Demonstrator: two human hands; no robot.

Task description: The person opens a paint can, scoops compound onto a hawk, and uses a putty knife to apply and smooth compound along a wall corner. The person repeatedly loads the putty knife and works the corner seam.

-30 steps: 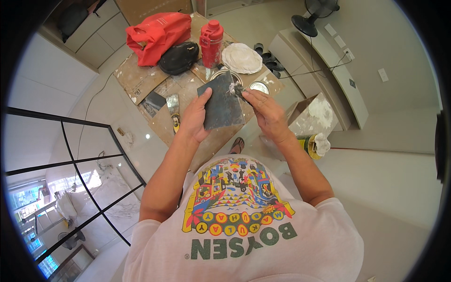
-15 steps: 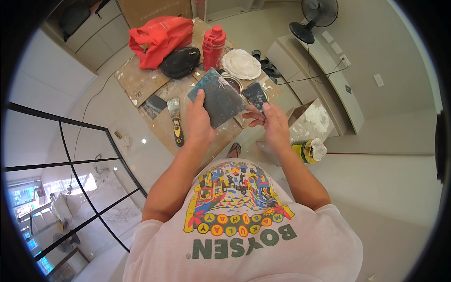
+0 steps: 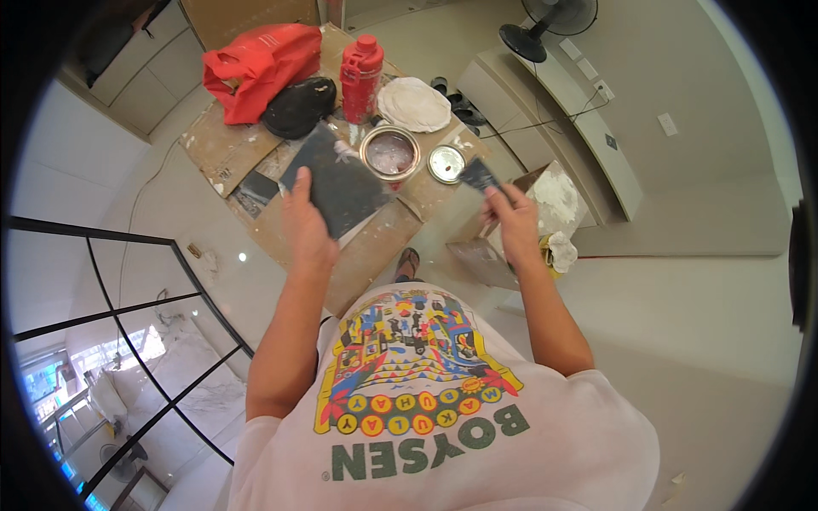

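Observation:
In my left hand (image 3: 308, 226) is a dark, square flat plate (image 3: 339, 194) with pale smears, held over the cardboard-covered surface. My right hand (image 3: 515, 217) grips a smaller dark flat piece (image 3: 479, 176), resembling a filler spreader, tilted and apart from the plate. An open tin of pinkish-grey stuff (image 3: 390, 153) stands between and beyond the two pieces, with a round metal lid (image 3: 446, 163) at its right.
Behind these lie a red bag (image 3: 256, 68), a black case (image 3: 298, 109), a red bottle (image 3: 360, 77) and a white round bundle (image 3: 414, 104). A box (image 3: 558, 196) and yellow can (image 3: 554, 264) stand right. A fan (image 3: 521, 41) is at back, black-framed glass (image 3: 128, 298) left.
My hands have drawn apart. The plate has moved left, away from the small piece, which has moved right, and the open tin now shows between them. The view has shifted slightly.

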